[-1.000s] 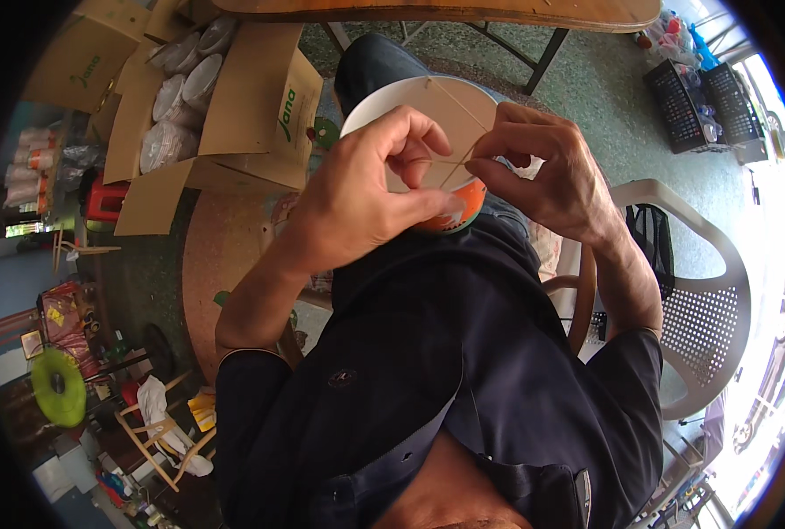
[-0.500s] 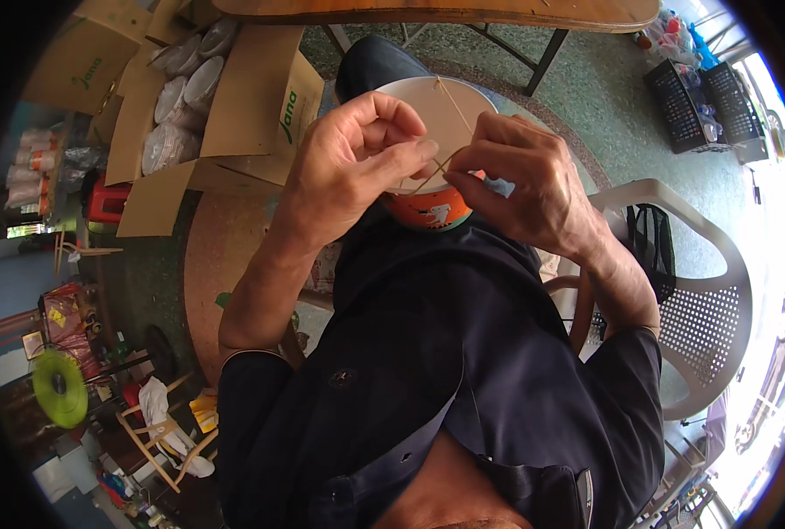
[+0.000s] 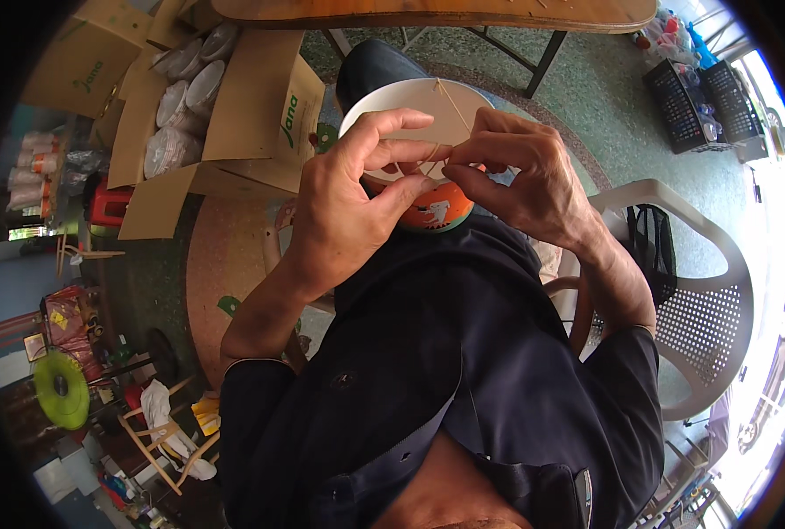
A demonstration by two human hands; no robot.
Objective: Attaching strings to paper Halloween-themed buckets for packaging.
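Note:
A paper tub (image 3: pixel 439 210) sits in my lap, white inside, its orange outer wall printed with a pale animal figure. From its far rim a thin tan string (image 3: pixel 452 105) runs to my fingers above the opening. My right hand (image 3: pixel 527 181) pinches this string between thumb and forefinger. At the left of the opening, my left hand (image 3: pixel 348 207) has its forefinger stretched out, while strands loop around its middle finger near the thumb. Both hands' fingertips nearly meet over the tub's near rim. Exactly how the strands cross there is partly hidden by the fingers.
An open cardboard box (image 3: pixel 251 97) at the left holds several wrapped stacks of white bowls (image 3: pixel 174 152). A wooden table (image 3: pixel 445 12) stands ahead. Black crates (image 3: pixel 688 106) are at the far right, and a grey plastic chair (image 3: pixel 732 291) stands beside me. A green fan (image 3: pixel 61 391) is at lower left.
My left hand has shifted slightly down and turned, its fingers straightening across the tub with the strands looped about them. My right hand keeps its pinch near the same spot.

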